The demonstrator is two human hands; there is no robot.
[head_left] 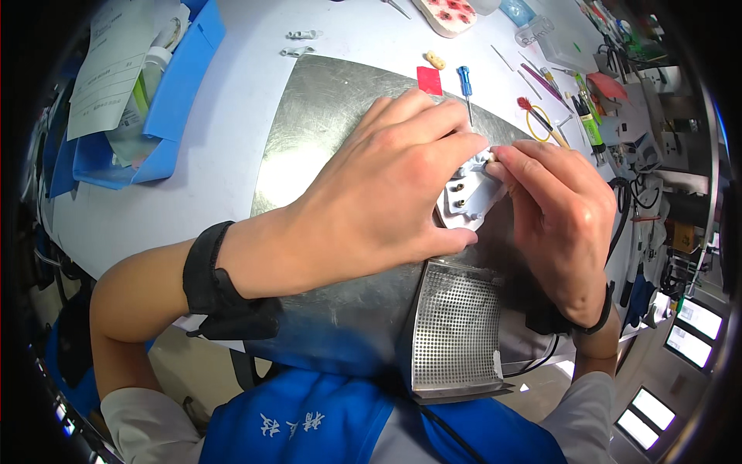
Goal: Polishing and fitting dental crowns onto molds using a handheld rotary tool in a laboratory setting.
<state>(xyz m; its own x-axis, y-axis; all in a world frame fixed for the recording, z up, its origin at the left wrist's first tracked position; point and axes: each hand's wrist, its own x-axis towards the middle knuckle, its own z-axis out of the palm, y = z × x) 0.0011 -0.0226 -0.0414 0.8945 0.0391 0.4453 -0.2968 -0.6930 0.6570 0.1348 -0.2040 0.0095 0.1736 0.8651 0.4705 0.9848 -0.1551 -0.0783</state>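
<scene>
My left hand (402, 170) is wrapped round a pale grey dental model (481, 198), thumb along its near edge and fingers over its far side. Two small brass-coloured metal parts (460, 195) show in the model's surface. At the model's upper right, my right hand (560, 189) has thumb and fingertips pinched together on a tiny whitish piece, mostly hidden by the fingers. Both hands are above a grey metal plate (309, 100). A blue-handled screwdriver (464, 81) lies just beyond my left hand, beside a red square (430, 80) and a small yellowish tooth-like piece (435, 59).
A perforated metal grille (457, 332) stands at the plate's front edge, close to my body. On the left is a blue bin (182, 100) with papers and a bottle. Several thin tools (545, 83) and a yellow cord loop (533, 124) lie to the right.
</scene>
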